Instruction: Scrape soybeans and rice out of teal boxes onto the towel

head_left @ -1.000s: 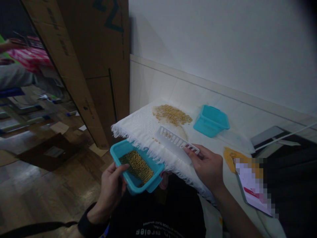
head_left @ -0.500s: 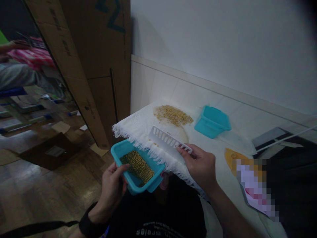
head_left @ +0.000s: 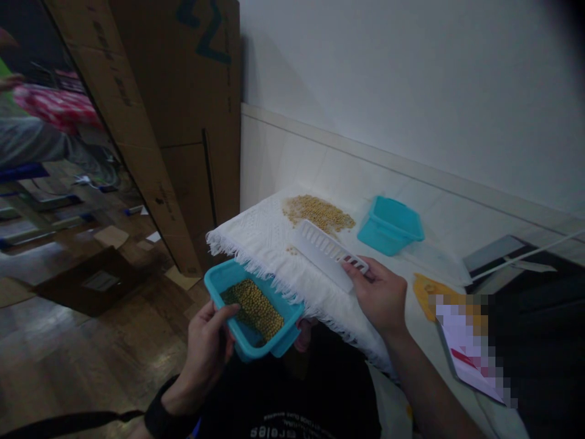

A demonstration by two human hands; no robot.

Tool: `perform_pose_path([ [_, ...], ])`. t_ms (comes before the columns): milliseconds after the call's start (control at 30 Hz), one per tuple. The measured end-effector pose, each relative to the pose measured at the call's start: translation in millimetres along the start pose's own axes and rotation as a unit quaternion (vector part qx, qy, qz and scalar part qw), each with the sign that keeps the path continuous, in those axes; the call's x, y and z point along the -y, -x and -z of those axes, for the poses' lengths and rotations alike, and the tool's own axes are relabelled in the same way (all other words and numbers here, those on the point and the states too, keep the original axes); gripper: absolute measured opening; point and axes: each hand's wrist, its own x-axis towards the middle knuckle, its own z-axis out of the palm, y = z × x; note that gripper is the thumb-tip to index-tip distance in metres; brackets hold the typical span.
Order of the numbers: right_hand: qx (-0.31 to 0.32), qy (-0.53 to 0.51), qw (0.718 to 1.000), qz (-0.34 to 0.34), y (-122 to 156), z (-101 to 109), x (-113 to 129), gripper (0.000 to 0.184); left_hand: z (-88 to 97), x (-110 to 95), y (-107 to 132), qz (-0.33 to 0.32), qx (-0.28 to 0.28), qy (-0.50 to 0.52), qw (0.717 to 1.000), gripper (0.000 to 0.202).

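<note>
My left hand [head_left: 212,335] grips the near left rim of a blue plastic bin [head_left: 214,277], thumb over the edge. Soybeans [head_left: 256,305] cover much of its floor. The bin sits below the fringed edge of a white cloth [head_left: 256,228]. My right hand [head_left: 381,292] is closed on the right end of a white slotted plastic piece [head_left: 322,259], held tilted over the cloth. Just beyond it lies a spread pile of soybeans [head_left: 320,210], and a few loose beans [head_left: 291,250] lie at its left end.
A second blue bin [head_left: 393,228] stands on the table by the wall. An orange packet [head_left: 425,296] and a partly blurred flat item [head_left: 466,360] lie to the right. A tall cardboard box [head_left: 183,91] stands at left, with another person's leg [head_left: 50,143] beyond it.
My right hand has moved the white slotted piece away from the cloth's fringe, towards the bean pile and slightly right. My left hand and its bin stay almost still.
</note>
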Motion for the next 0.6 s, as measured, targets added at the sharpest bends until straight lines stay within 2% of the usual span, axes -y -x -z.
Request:
perform_pose_path([
  [133,0.021,-0.005,1.000,-0.018,-3.3,-3.6,-7.1,0.030,-0.6,-0.9,0.9,0.000,-0.005,0.001,1.000,0.027],
  [600,0.060,-0.006,0.998,-0.016,-7.5,-6.1,-3.7,0.029,1.8,2.4,-1.8,-0.001,0.001,0.000,1.000,0.028],
])
